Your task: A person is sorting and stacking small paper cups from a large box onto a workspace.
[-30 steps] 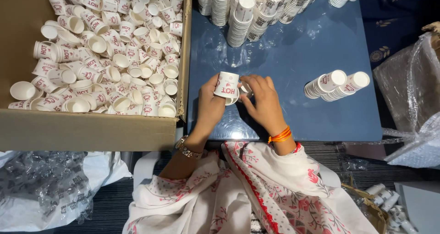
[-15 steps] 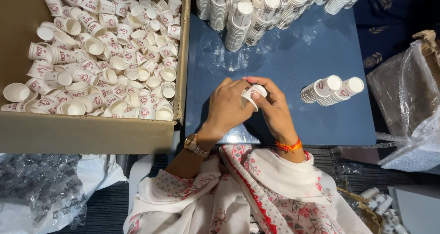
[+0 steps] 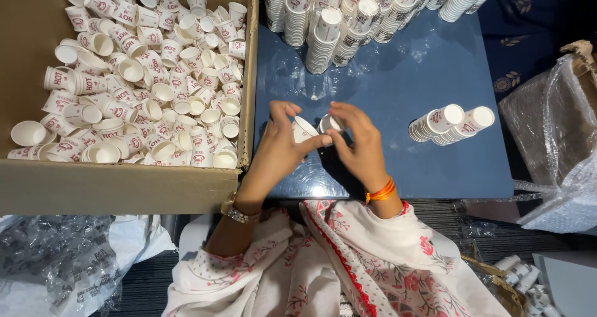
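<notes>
Cardboard box [image 3: 93,186], open-topped, lies at the left with its right wall flush against the blue worktop [image 3: 398,87]; loose paper cups [image 3: 143,87] fill it in a jumble. Upright stacked cups [image 3: 323,37] line the worktop's far edge, and two short stacks [image 3: 451,123] lie on their sides to the right, apparently parked out of the way. Clear plastic wrapping [image 3: 553,130] crowds the right edge. Bare blue surface between the hands and the stacks leaves room to move. Left hand [image 3: 280,149], narrowed, pinches a tilted cup [image 3: 303,129] by its rim; right hand [image 3: 360,146] holds a second cup [image 3: 329,123], fingers curled round it, mouths nearly touching, above the worktop's near middle.
</notes>
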